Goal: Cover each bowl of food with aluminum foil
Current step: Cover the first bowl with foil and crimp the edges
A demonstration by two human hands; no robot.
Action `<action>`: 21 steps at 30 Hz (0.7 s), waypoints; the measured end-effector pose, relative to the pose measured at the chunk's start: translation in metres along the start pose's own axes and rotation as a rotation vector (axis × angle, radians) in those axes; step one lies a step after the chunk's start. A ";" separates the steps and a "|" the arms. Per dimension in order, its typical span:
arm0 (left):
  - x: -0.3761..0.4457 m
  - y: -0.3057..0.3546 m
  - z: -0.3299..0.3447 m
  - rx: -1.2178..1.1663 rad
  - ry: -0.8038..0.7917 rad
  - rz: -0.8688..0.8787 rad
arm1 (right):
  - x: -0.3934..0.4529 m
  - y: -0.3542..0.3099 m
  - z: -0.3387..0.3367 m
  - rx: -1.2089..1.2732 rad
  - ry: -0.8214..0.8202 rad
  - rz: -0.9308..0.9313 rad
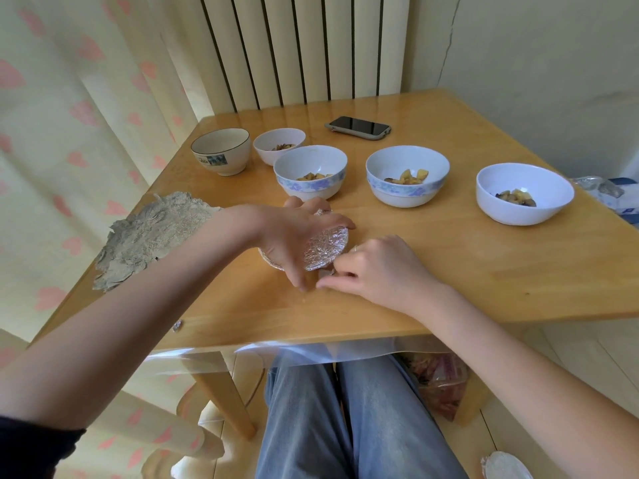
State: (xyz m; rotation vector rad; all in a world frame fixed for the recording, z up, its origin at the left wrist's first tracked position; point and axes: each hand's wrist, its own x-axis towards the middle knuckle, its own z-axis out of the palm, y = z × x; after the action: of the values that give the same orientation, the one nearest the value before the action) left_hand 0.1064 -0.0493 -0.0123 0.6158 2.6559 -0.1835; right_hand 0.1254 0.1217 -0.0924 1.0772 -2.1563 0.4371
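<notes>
A foil-covered bowl [325, 247] stands near the table's front middle. My left hand [294, 236] lies over its top and left side, fingers curved down round it. My right hand [373, 264] pinches the foil edge at the bowl's lower right rim. Behind stand uncovered bowls with food: a small white bowl [279, 144], a floral-banded bowl [310, 171], a second floral-banded bowl [408, 174] and a plain white bowl [525, 193] at the right. A loose crumpled foil sheet [152, 236] lies over the table's left edge.
A cream bowl with a dark rim [221, 150] stands at the back left. A phone [358, 127] lies at the back of the wooden table [484, 264]. A plastic bag [601, 191] sits at the right edge. A radiator and curtain stand behind.
</notes>
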 end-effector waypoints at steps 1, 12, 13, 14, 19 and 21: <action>-0.001 -0.001 0.000 -0.004 -0.008 -0.005 | -0.004 0.001 -0.006 0.067 -0.012 0.061; -0.033 -0.008 0.058 -1.203 1.034 -0.338 | 0.051 0.001 0.011 0.966 0.105 1.119; -0.025 -0.005 0.063 -1.350 1.048 -0.412 | 0.059 0.002 0.018 0.963 0.066 1.145; -0.018 -0.003 0.066 -1.457 1.030 -0.473 | 0.065 0.003 0.024 0.974 0.012 1.163; 0.006 0.014 0.064 -1.661 0.986 -0.552 | 0.076 0.000 0.037 1.095 -0.165 1.231; 0.010 0.015 0.064 -1.682 1.042 -0.607 | 0.078 -0.003 0.039 1.066 -0.126 1.269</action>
State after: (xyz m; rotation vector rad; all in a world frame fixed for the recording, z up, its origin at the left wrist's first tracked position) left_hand 0.1283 -0.0456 -0.0755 -0.8519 2.3885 2.3898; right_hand 0.0776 0.0538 -0.0657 -0.0606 -2.4700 2.2752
